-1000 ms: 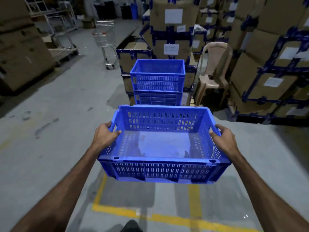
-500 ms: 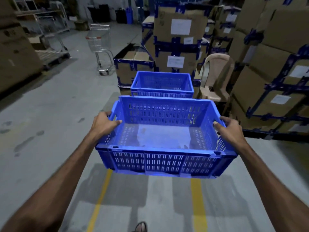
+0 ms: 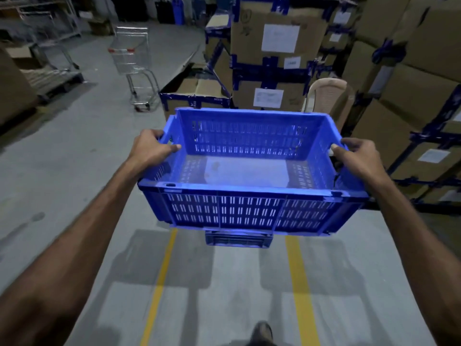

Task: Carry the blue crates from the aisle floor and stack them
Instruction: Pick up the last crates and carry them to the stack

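Blue perforated plastic crate [image 3: 252, 171] at frame centre, above the stacked crate [image 3: 238, 239]: left hand [image 3: 151, 148] and right hand [image 3: 356, 158] grip its side rims

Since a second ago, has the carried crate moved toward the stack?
Yes. The carried crate has moved forward over the stack, hiding nearly all of it, and nearer the chair.

The grey concrete floor [image 3: 74, 156] carries two yellow painted lines [image 3: 298, 283] running along the aisle. Between those lines at their far end a blue crate stack [image 3: 238, 239] stands on the floor, only its lower edge showing. Beyond the lines and to their left a wire shopping trolley [image 3: 134, 63] stands on its wheels. To their right, taped cardboard boxes [image 3: 269, 58] are piled, with a beige plastic chair [image 3: 329, 96] beside them.
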`<state>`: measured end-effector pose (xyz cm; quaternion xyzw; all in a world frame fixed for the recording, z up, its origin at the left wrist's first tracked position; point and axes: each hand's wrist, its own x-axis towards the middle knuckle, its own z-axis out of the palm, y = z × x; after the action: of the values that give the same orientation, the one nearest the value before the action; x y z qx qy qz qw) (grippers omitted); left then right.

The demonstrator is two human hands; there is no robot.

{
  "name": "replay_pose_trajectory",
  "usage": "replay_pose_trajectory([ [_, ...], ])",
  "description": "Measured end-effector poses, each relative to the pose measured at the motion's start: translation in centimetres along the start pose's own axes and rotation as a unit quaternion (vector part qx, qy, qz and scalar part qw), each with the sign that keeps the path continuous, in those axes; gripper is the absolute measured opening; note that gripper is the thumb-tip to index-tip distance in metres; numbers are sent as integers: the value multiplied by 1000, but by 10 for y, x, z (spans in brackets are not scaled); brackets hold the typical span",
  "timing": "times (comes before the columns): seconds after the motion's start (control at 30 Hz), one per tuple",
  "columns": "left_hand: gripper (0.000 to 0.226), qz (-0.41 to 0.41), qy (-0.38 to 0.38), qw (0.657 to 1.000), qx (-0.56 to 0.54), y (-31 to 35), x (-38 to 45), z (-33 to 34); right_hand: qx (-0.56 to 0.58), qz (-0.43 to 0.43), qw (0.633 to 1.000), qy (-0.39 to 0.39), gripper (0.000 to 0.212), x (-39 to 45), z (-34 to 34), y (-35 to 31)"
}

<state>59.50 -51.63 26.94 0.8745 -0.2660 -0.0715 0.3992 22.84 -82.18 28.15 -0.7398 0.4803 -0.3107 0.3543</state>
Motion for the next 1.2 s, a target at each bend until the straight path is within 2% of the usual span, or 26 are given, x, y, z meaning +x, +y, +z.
replay_pose_trajectory([
  [0.23,29,-7,23,1000,20,7,104,16,24,-10,1000,-14,55,95,57,-16],
  [0.37,27,0,25,999,31,25,160,26,45,15,999,-20,64,157,78,-18],
  [0.67,25,-2,30,1000,8,41,257,60,14,13,999,-26,54,254,114,-31],
  [0.8,24,-3,2,1000,-1,47,305,77,28,45,998,-24,70,292,129,-20],
  [0.87,30,5,-11,1000,-15,50,331,86,34,54,998,-13,75,305,137,-13],
  [1.0,40,16,-23,1000,-9,50,372,100,23,55,998,13,57,307,150,-33],
  [1.13,26,29,-38,999,-3,46,399,119,20,63,997,27,53,313,160,-35],
  [1.2,25,31,-52,998,-3,37,407,126,23,65,997,25,53,318,164,-34],
])
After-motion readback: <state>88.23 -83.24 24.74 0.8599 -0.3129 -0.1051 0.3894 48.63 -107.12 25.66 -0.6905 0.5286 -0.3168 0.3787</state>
